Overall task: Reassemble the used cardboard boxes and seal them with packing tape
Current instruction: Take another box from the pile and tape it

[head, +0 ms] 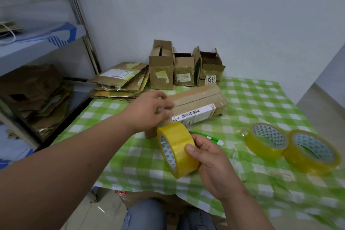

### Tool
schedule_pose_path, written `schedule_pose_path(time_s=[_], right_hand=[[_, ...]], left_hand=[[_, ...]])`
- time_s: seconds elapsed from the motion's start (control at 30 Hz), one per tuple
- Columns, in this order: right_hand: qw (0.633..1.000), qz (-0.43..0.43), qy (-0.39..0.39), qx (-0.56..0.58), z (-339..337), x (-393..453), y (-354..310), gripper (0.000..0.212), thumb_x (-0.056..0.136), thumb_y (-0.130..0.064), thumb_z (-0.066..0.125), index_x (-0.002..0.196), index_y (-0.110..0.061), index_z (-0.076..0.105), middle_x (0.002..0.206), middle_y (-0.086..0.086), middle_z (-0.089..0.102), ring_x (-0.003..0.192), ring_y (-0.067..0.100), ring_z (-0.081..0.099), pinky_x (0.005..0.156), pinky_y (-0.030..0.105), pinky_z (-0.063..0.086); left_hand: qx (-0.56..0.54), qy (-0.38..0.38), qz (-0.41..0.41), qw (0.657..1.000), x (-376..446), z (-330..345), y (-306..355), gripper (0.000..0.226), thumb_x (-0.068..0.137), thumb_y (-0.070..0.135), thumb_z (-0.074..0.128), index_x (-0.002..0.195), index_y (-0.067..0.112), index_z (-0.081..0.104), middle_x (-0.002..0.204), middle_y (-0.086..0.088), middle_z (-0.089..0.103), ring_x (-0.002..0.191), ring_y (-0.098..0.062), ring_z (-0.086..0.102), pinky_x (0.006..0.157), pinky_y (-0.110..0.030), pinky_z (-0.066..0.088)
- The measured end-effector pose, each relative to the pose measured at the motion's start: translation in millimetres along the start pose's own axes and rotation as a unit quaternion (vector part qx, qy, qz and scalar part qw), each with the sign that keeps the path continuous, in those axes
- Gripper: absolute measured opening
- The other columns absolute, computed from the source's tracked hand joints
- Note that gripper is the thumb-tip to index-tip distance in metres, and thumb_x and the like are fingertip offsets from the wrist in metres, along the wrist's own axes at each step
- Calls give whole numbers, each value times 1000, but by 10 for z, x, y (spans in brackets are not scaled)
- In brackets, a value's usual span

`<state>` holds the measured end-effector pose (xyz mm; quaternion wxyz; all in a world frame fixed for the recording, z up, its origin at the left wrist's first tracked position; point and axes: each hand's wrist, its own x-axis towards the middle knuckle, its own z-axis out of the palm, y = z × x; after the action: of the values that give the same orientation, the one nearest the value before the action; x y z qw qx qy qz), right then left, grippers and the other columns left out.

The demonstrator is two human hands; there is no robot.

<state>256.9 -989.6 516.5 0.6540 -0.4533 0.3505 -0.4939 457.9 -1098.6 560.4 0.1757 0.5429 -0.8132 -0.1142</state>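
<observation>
Apparently mid-job: three boxes (186, 69) stand assembled at twelve o'clock, flattened ones (121, 82) wait at ten. The left hand (151, 110) presses the long box (197, 106); the right hand (209, 155) pinches a tape roll (177, 151) at six.

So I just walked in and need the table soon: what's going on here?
A person is taping up a used cardboard box. The left hand rests on the near end of the long box lying on the checked tablecloth, while the right hand holds a roll of yellowish tape beside it. Three boxes stand open at the back, a flattened stack waits, and two spare rolls lie to the right.
</observation>
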Motion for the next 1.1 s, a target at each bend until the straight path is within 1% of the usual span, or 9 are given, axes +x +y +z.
schedule_pose_path(time_s=[0.1,0.2,0.4,0.5,0.63,0.77,0.87,1.0,1.1], right_hand=[[1000,-11,10,-15,-39,-6,10,16,76,-18,63,88,-13,72,86,9,67,80,20,58,71,27,47],[999,-18,11,-33,-49,-9,23,20,76,-17,62,92,-10,70,86,7,68,79,17,59,70,24,48],[998,-24,15,-54,-21,10,20,48,74,-39,71,87,7,61,77,9,59,71,16,52,64,23,44],[998,-20,17,-57,-16,-7,42,37,76,-37,70,88,-2,66,76,5,62,70,15,54,63,24,46],[999,-8,21,-44,-29,-33,63,61,67,-50,77,91,4,63,82,14,58,75,22,50,64,28,44],[998,-10,17,-55,-37,-46,-5,53,70,-48,73,87,2,62,81,13,56,76,22,49,67,32,42],[994,-26,15,-106,-35,-49,-90,73,70,-57,74,86,11,53,78,13,51,75,23,45,71,38,36],[991,-31,17,-131,-41,-59,-160,70,70,-49,71,84,15,49,76,13,48,73,23,41,71,39,33],[991,-37,15,-128,-32,-70,-164,70,69,-47,71,86,17,49,76,13,48,73,23,42,71,38,33]], left_hand=[[31,-99,-61,993,29,86,-85,66,92,61,51,150,35,37,163,9,20,147,-24,26,119,-44,25],[-11,-132,-95,987,62,115,-99,72,92,61,51,155,35,27,165,14,7,150,-21,20,121,-38,21],[-24,-156,-114,981,128,43,-43,68,96,54,51,155,33,26,164,16,2,150,-20,17,119,-37,17],[-14,-166,-109,980,143,61,-30,64,98,52,48,155,32,26,165,14,2,151,-21,16,121,-38,17],[-8,-170,-106,980,154,68,-29,64,98,52,46,155,32,26,165,14,2,151,-20,17,121,-38,17],[-9,-170,-110,979,148,57,-15,63,98,52,45,155,32,25,165,14,2,151,-21,16,121,-39,17],[-41,-154,-131,979,115,58,15,60,100,51,40,155,32,25,165,10,0,151,-23,15,120,-38,16],[-193,-54,-161,966,-21,39,53,51,102,48,42,151,39,33,166,8,-2,150,-23,16,119,-39,18],[-267,49,-196,942,-157,35,53,50,98,38,57,146,37,44,163,6,17,147,-21,24,113,-38,29]])
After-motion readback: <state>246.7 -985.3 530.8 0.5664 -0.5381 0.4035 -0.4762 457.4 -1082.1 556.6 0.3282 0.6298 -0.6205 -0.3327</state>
